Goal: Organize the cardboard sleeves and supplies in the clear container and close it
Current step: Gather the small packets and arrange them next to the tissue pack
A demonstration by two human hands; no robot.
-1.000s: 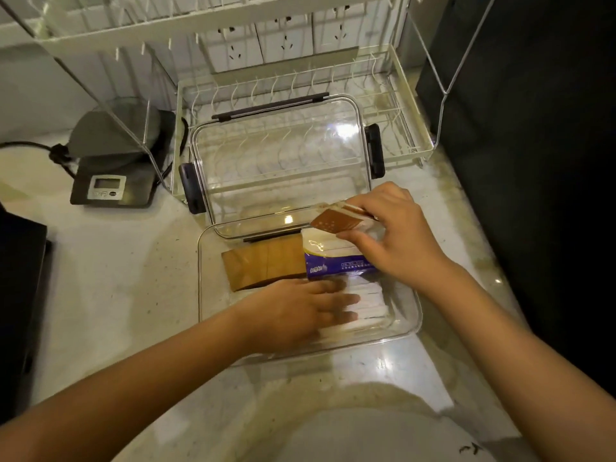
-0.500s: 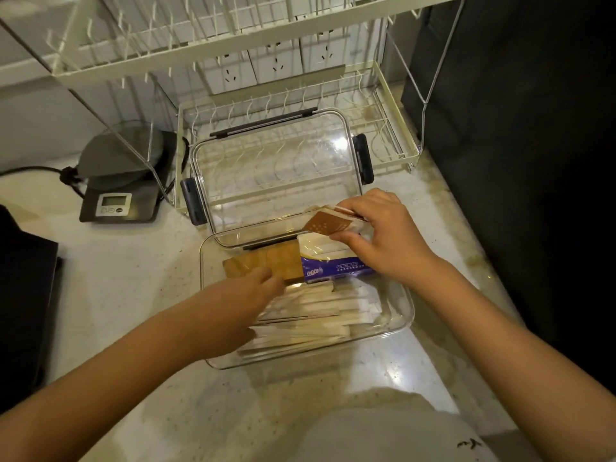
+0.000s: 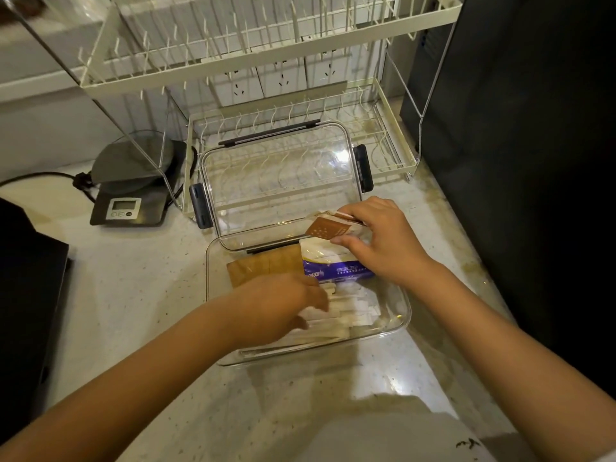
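A clear plastic container (image 3: 398, 323) sits open on the counter. Its clear lid (image 3: 283, 181) with dark latches leans upright behind it against the rack. Inside lie brown cardboard sleeves (image 3: 266, 266) at the back left, a purple-and-white tissue pack (image 3: 336, 270) at the back right, and several white paper-wrapped sticks (image 3: 353, 311) along the front. My left hand (image 3: 283, 305) rests, fingers curled, on the white sticks. My right hand (image 3: 383, 241) grips a brown-and-white packet (image 3: 328, 230) above the tissue pack.
A cream wire dish rack (image 3: 393, 151) stands behind the container, with wall sockets (image 3: 281, 80) beyond. A digital kitchen scale (image 3: 128, 195) with a cable sits at the left. A dark appliance (image 3: 520, 145) bounds the right side, a black object (image 3: 26, 295) the left edge.
My left hand has moved from the cardboard sleeves rightward onto the white sticks. My right hand stays on the packet at the back right.
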